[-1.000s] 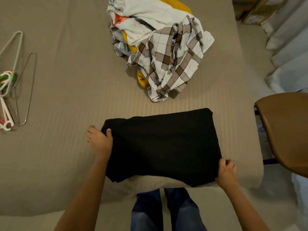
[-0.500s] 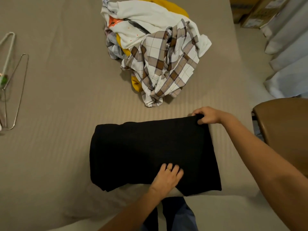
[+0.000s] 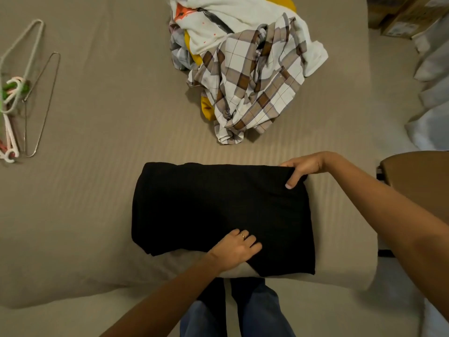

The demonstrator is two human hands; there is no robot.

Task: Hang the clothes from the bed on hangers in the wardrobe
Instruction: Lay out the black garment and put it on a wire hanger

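**Black garment pinned flat at the foot of the bed**

A folded black garment (image 3: 218, 210) lies on the bed (image 3: 97, 190), close to the near edge. Its long axis runs left to right across the view, and its short sides face the bed's two flanks. The near right corner hangs just over the mattress edge.

The person's left grip (image 3: 235, 249) rests flat on the near edge of the cloth. Its fingers are straight and slightly spread, with a ring (image 3: 243, 235) on one of them, and they close on nothing.

The right grip (image 3: 303, 166) is clamped on the far right corner. The thumb lies on top of the cloth and the fingers are tucked behind the raised edge. The garment thus stretches between the two grips, leftward from the right one and away from the left one.

Beyond it, well apart, a pile (image 3: 245, 69) of crumpled clothes sits mid-bed, with a plaid shirt on top over white and yellow pieces. Several hangers (image 3: 24, 93) of wire and plastic lie loose at the far left of the bed. A brown chair (image 3: 418, 178) stands just beside the bed on the right.
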